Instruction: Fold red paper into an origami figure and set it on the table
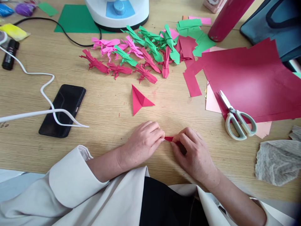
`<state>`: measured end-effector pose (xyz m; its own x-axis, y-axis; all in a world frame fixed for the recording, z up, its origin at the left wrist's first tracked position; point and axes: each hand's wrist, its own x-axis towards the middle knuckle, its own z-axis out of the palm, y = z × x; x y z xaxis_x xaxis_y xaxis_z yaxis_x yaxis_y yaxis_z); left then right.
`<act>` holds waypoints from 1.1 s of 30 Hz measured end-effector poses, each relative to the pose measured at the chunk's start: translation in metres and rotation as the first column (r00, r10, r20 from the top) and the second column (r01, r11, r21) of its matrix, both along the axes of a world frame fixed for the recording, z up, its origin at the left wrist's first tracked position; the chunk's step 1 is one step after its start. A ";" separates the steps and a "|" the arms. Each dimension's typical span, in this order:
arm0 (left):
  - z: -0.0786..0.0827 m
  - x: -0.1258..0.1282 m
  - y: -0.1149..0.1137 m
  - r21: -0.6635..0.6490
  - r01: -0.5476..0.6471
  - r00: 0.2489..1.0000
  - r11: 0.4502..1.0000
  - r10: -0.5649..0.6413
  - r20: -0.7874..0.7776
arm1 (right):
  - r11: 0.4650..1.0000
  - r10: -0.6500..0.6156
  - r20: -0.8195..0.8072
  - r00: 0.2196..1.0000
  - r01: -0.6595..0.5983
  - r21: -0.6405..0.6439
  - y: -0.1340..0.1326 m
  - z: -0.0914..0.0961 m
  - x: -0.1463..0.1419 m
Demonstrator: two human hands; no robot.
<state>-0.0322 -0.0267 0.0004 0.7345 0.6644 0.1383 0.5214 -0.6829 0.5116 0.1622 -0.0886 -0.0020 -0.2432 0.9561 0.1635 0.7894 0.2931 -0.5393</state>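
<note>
Between our two hands, just in front of our body, we hold a small, narrow piece of folded red paper [168, 138] near the front edge of the light wood-grain table [105, 103]. Our left hand [147, 139] pinches one end between thumb and fingers, and our right hand [194, 153] pinches the other with thumb and forefinger. Both grips are closed tight on the paper, and only a short red stretch shows between the fingertips; our fingers hide the rest, so we cannot tell its full shape.

Just beyond our hands we see a creased, arrowhead-shaped piece of red paper [140, 100] lying on the table, touched by neither hand. Farther back lies a crowded group of folded paper figures [150, 48] in green, pink and red, with cut green paper pieces [197, 36] beside it.

To the right, grey-handled metal scissors [231, 110] rest partly on large dark red paper sheets [251, 78], near a crumpled grey cloth [275, 160]. To the left, a black smartphone [63, 106] lies with a white cable [47, 74] crossing over it.
</note>
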 end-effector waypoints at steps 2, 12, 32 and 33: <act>0.000 0.001 -0.001 0.013 -0.018 1.000 1.000 0.018 -0.013 | 1.000 -0.011 -0.001 1.000 0.011 0.001 0.000 0.000 0.000; -0.003 0.005 -0.004 0.047 -0.106 0.994 0.993 0.107 -0.018 | 0.996 -0.065 -0.006 0.998 0.064 -0.068 0.003 0.001 -0.004; -0.005 0.002 -0.003 0.014 -0.075 0.996 0.997 0.075 0.046 | 0.989 -0.097 -0.057 0.994 0.089 -0.122 0.004 0.002 -0.007; -0.005 0.001 -0.003 0.020 -0.047 0.997 0.999 0.045 0.057 | 0.989 -0.096 -0.058 0.994 0.088 -0.119 0.004 0.002 -0.007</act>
<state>-0.0317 -0.0298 -0.0050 0.6939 0.6937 0.1931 0.5233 -0.6701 0.5264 0.1557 -0.0845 -0.0003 -0.1460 0.9873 0.0625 0.7733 0.1534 -0.6152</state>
